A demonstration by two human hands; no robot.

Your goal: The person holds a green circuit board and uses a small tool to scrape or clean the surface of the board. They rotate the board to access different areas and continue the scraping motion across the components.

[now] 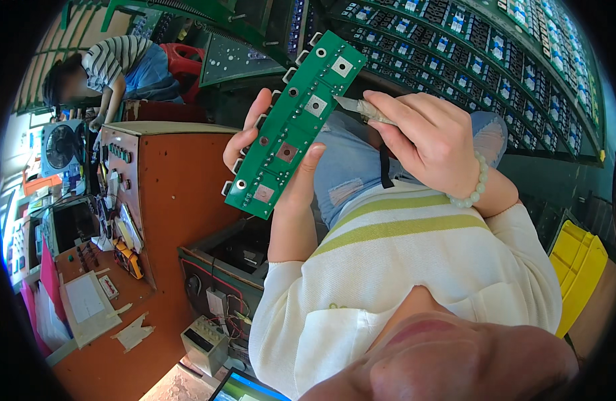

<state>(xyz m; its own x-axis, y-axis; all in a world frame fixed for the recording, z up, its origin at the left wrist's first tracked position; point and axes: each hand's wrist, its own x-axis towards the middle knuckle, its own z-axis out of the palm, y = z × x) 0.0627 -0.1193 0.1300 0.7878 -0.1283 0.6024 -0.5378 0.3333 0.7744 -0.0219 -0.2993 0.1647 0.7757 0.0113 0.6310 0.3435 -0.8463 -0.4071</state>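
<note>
My left hand (296,194) grips a long green circuit board (300,123) from its lower part, with the thumb on the near edge and fingers behind the far edge. The board is held up at a slant, solder side toward me. It carries square metal pads with holes, round holes and many solder points. White brackets stick out along its left edge. In my right hand (431,134) is a small knife (348,103), its wrapped handle pinched between thumb and fingers. The blade tip is at the board's right edge, near a pad; whether it touches, I cannot tell.
Racks filled with small boards (455,60) slope along the upper right. To the left stands a brown cabinet (181,174), with a yellow meter (127,259) beside it. A yellow bin (578,271) is at the right. Another person (117,63) bends over work at upper left.
</note>
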